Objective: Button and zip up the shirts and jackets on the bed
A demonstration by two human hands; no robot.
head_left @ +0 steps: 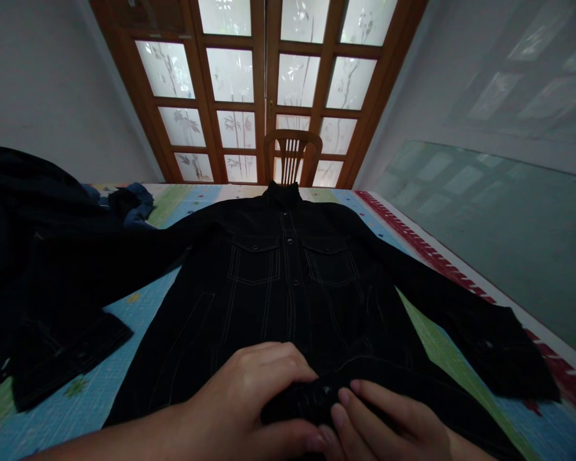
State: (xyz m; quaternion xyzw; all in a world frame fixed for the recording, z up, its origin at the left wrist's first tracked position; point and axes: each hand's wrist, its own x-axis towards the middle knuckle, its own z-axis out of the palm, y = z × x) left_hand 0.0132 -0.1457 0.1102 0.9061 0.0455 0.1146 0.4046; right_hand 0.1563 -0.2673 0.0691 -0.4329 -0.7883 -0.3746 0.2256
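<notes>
Wooden doors (264,83) with patterned glass panes are closing off the back of the room, and a wooden chair (292,144) is standing beyond the table's far edge. Patterned cloth (141,320) in blue and green is covering the table, with a red band (425,253) running along its right edge. One pale glass sheet (484,224) is standing beside that edge.

Black jacket (264,301): lying front up, its collar pointing to the far edge and its hem reaching the near side of the table. Its buttoned front and two chest pockets are facing upward. One sleeve (441,288) is extending toward the near right corner; the other is running toward dark clothing (24,224) at the left edge, and its end is blending in there.

Left hand (264,390): gripping the hem between thumb and fingers. Right hand (388,422): gripping the hem just beside it, fingers bending over the fabric. Both are working near the middle of the near side.
</notes>
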